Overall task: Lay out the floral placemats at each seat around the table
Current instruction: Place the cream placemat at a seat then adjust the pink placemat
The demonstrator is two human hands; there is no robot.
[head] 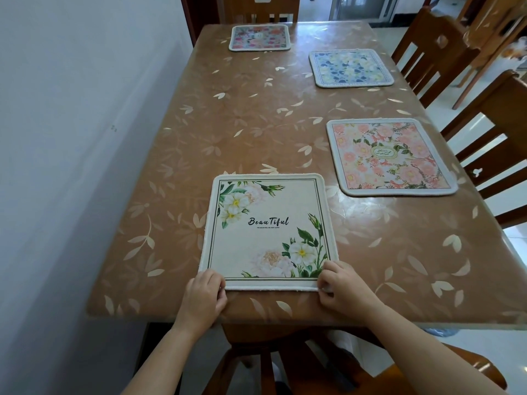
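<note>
Left hand (204,297) and right hand (342,289) pinch the near corners of the white-flower placemat (268,229), lower centre, fingers curled; it looks light and floppy and probably slides on the glossy tabletop (256,124).

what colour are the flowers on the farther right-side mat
Blue and pale yellow on that placemat, clearest in the head view.

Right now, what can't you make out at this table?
Head view only:
- Near corners of the cream placemat: under the left hand and right hand.
- Centre label of the pink placemat: too small.
- Pattern of the far placemat: distant, blurred.
- Right-side chair: cut by the frame edge.
</note>
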